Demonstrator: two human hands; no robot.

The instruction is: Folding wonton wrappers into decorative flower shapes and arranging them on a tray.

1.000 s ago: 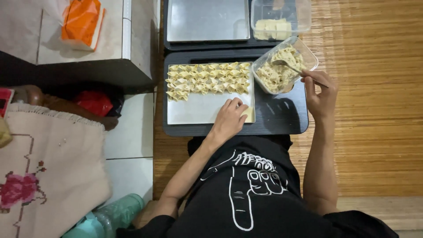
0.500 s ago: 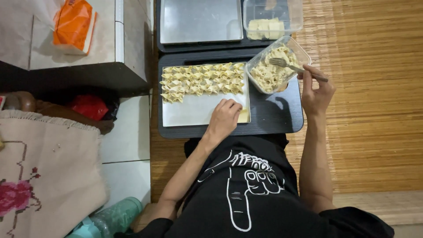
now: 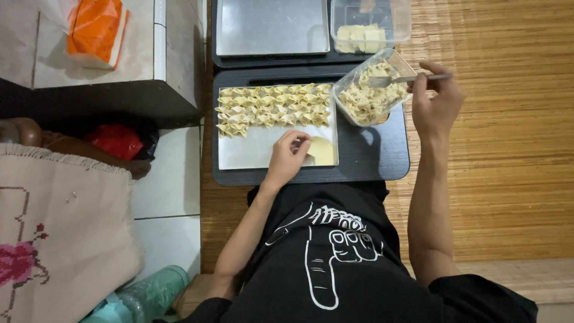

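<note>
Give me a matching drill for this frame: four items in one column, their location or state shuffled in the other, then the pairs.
Items:
1. left hand
2. fork
3. folded dumplings
4. orange packet

Places:
A. on the tiled ledge, far left
B. on the flat wrapper
C. held over the tub of filling
D. in rows on the metal tray

Pairs: 1-B, 2-C, 3-D, 4-A
</note>
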